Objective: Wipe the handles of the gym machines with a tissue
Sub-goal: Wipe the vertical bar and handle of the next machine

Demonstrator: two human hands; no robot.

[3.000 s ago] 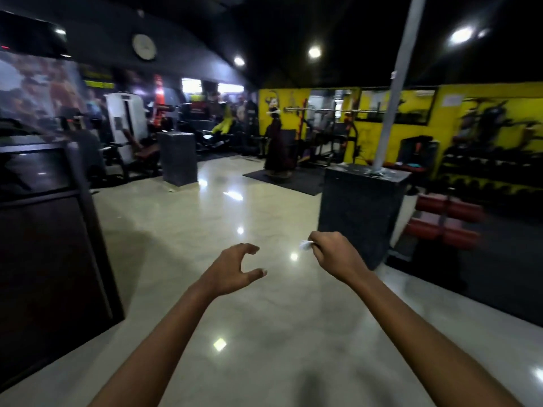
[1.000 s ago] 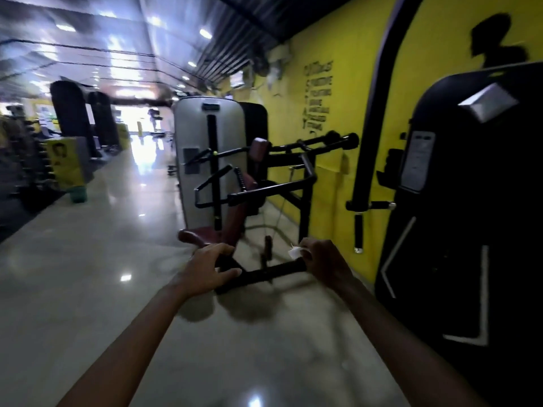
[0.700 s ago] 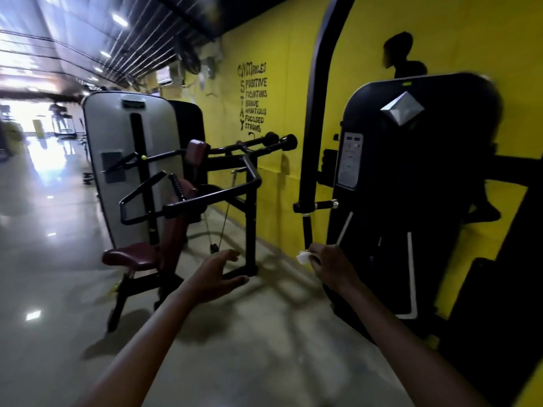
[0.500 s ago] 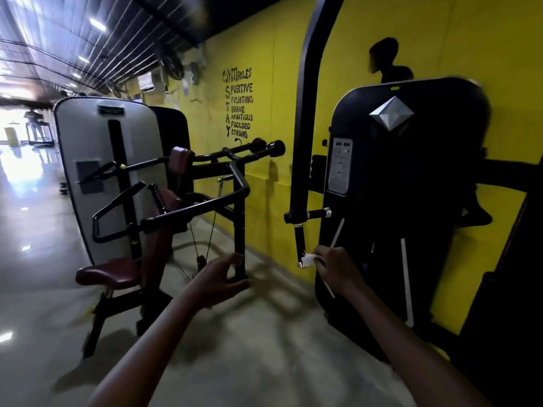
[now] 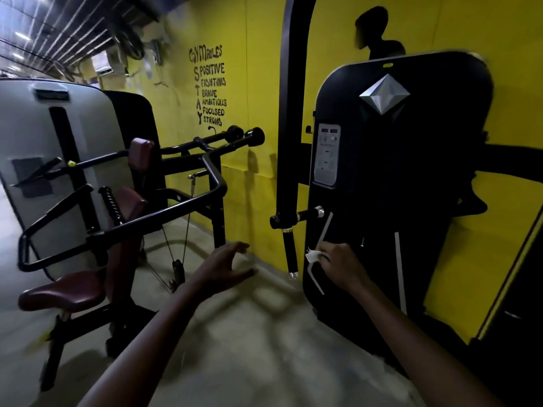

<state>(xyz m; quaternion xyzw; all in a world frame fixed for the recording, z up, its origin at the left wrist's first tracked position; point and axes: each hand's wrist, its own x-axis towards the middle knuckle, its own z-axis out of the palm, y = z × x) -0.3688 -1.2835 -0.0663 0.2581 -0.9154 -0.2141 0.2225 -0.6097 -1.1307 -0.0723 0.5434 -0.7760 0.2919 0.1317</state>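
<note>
A black vertical handle (image 5: 290, 254) with chrome ends hangs from a curved black bar, and a short horizontal handle (image 5: 305, 214) crosses just above it. My right hand (image 5: 340, 267) pinches a small white tissue (image 5: 312, 255), held a little to the right of the vertical handle without touching it. My left hand (image 5: 224, 267) hovers with relaxed fingers and holds nothing, lower left of the handle.
The black weight-stack housing (image 5: 411, 183) of the machine stands right behind my right hand. To the left is another machine (image 5: 123, 218) with maroon seat, black tube arms and a grey shroud. A yellow wall (image 5: 252, 92) with painted words runs behind. Grey floor lies below.
The view has turned from the open gym floor to the wall-side machines and closed in. My right hand with the tissue has come up close beside the hanging handle; my left hand stays empty.
</note>
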